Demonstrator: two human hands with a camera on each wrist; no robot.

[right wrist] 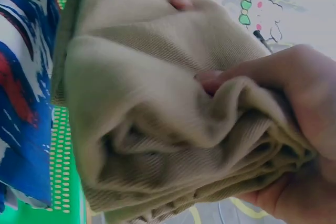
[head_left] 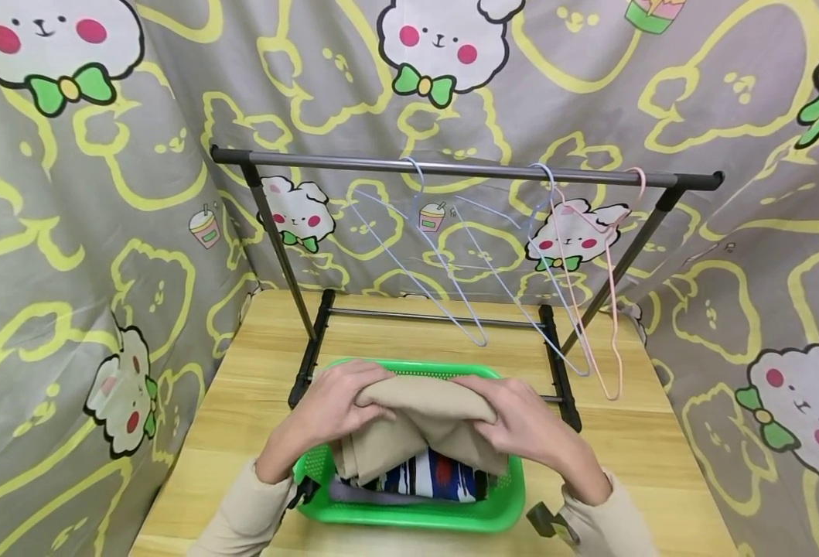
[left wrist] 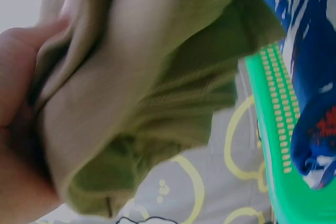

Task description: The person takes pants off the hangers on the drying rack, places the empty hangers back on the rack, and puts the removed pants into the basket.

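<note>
A folded khaki cloth garment (head_left: 430, 398) is held up between both hands over a green basket (head_left: 409, 520). My left hand (head_left: 342, 402) grips its left end, thumb on the near side, and my right hand (head_left: 520, 418) grips the right end the same way. In the right wrist view the layered folds of the khaki garment (right wrist: 157, 87) bunch beside the right thumb. Below it, inside the basket, lies a blue, white and red patterned garment (head_left: 423, 473), with a greyish-purple cloth (head_left: 374, 493) along the near wall.
Behind the basket stands a dark metal clothes rack (head_left: 479, 168) on the wooden table (head_left: 228, 433). Two blue hangers (head_left: 388, 255) and a pink hanger (head_left: 614, 309) hang from its bar. Patterned grey curtains (head_left: 353, 93) surround the table.
</note>
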